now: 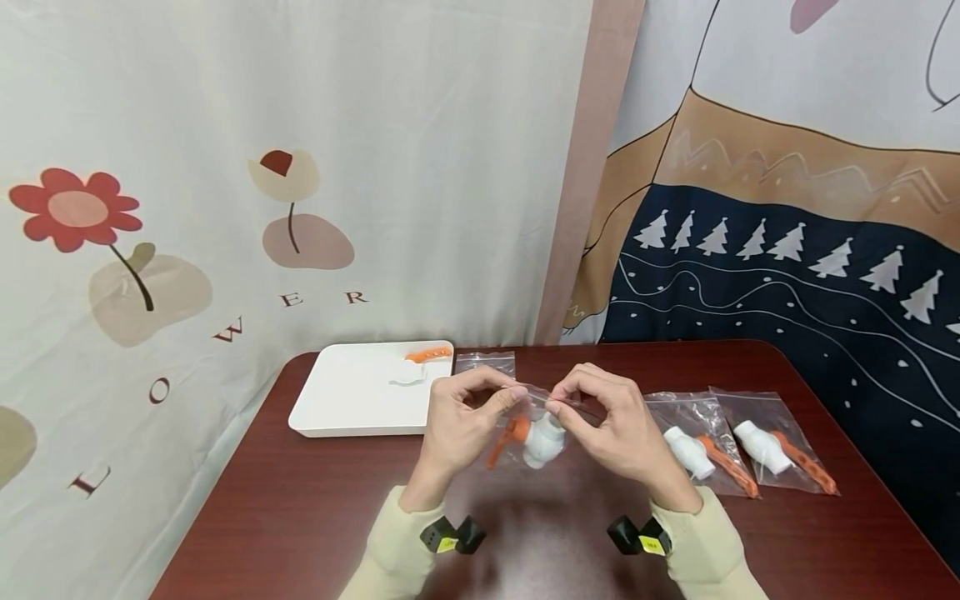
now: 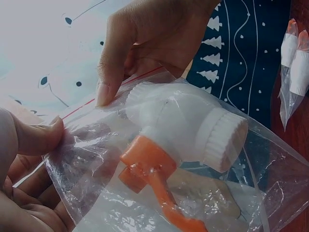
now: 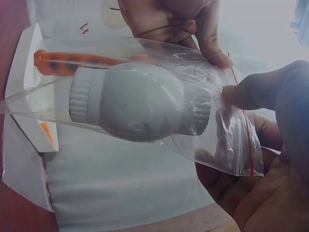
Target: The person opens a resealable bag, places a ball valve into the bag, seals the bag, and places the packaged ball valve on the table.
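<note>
Both hands hold up a clear zip-lock bag [image 2: 104, 140] by its top edge, above the table. My left hand [image 1: 467, 417] pinches one side of the red-lined seal between thumb and fingers. The opposite side of the seal is pinched by my right hand [image 1: 611, 425]. Inside the bag hangs a white plastic ball valve [image 3: 142, 101] with ribbed ends and an orange handle [image 2: 152, 166]. In the right wrist view the handle lies behind the valve body. Whether the seal is fully pressed together cannot be told.
A white tray [image 1: 352, 392] at the back left carries another white valve part [image 1: 407, 372] with an orange handle [image 1: 429, 355]. Beside it lies a clear bag [image 1: 487, 361]. Two bagged valves [image 1: 688, 452] rest on the right of the dark red table [image 1: 300, 517]. Curtains hang behind.
</note>
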{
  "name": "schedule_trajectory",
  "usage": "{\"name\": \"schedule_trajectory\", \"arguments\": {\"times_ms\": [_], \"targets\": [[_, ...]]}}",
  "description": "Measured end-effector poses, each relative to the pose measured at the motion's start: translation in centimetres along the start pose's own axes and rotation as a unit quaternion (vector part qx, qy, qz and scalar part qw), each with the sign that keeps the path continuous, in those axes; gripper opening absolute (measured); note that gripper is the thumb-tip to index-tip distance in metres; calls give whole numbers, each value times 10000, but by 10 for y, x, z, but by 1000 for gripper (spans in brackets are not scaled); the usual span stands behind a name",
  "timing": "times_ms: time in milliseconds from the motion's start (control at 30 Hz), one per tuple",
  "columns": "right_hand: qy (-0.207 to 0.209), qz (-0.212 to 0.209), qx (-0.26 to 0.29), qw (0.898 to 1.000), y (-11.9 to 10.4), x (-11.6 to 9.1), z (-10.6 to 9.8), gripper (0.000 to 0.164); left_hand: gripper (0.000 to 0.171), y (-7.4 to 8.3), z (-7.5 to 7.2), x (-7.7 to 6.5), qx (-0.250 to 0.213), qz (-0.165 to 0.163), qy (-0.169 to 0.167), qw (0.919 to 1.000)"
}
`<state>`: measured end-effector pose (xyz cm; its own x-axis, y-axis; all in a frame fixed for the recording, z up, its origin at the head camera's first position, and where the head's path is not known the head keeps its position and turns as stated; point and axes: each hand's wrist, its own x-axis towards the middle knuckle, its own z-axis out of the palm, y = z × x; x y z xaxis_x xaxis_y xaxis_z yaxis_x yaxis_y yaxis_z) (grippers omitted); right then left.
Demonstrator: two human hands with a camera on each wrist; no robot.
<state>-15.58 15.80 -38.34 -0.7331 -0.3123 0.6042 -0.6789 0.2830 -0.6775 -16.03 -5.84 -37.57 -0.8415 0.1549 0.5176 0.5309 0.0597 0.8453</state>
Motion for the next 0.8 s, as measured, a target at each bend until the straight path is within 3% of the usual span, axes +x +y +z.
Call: {"name": "schedule_trajectory", "arguments": {"times_ms": [800], "targets": [[-47, -26, -538, 9985, 3, 0, -8, 18, 5, 1, -6, 1, -73, -11, 350, 9994]]}}
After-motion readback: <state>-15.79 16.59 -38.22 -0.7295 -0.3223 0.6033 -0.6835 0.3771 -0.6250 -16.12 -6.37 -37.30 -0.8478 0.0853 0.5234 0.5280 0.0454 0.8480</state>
